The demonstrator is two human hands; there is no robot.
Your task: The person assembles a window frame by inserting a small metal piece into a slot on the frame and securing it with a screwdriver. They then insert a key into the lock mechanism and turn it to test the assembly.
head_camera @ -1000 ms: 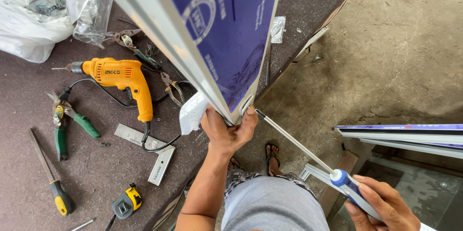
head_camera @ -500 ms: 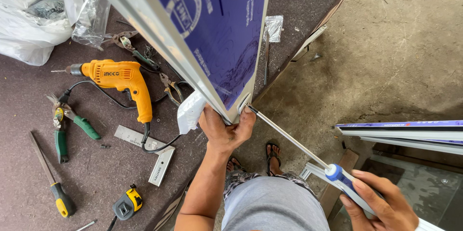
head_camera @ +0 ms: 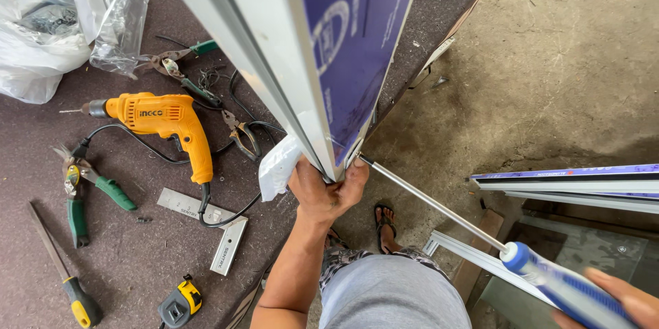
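Left hand [head_camera: 328, 188] clamps lower corner of upright aluminium frame [head_camera: 274, 61], centre, near table edge. Right hand [head_camera: 621, 301], bottom right, grips long screwdriver [head_camera: 439, 207], tip at corner. Frame looks stiff, light, smooth-sided; corner offers surest hold. Orange drill [head_camera: 161, 119] lies left.

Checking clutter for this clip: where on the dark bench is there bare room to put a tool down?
Bare patches: between the plastic bags and the orange drill, and between the green-handled snips and the steel square. Crowded: the pliers and cord right of the drill, up to the left hand under the frame.
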